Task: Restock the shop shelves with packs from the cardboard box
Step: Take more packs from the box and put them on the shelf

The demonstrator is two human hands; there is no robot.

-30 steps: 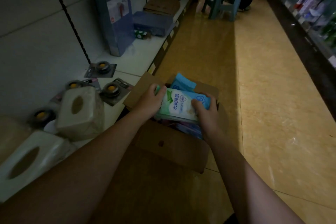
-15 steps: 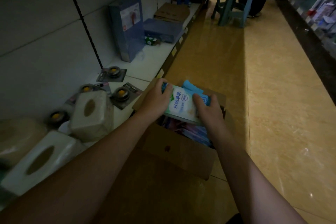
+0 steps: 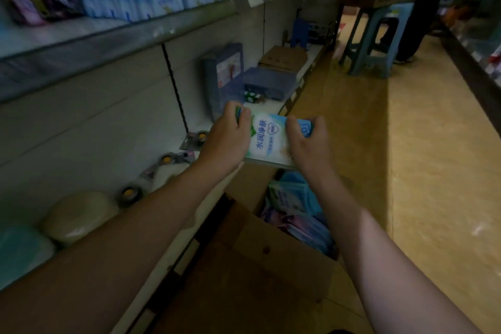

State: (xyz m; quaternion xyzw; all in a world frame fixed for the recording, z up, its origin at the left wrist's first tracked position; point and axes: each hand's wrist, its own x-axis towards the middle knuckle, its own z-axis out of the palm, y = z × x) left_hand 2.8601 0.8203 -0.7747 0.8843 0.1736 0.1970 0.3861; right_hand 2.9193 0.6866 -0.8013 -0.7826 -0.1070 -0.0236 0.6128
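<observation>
One white-green plastic pack [image 3: 271,144], printed 水润净肤, is clamped endwise by curled fingers of left hand [image 3: 227,141] and right hand [image 3: 311,144].

head-worn view, forward and downward

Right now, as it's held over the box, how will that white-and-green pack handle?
Probably soft, not rigid: the pack looks film-wrapped, and the left hand and right hand grip opposite ends, perhaps against sagging. Likely light: curled fingers alone hold it clear above the cardboard box. The glossy wrap may be slippery.
</observation>
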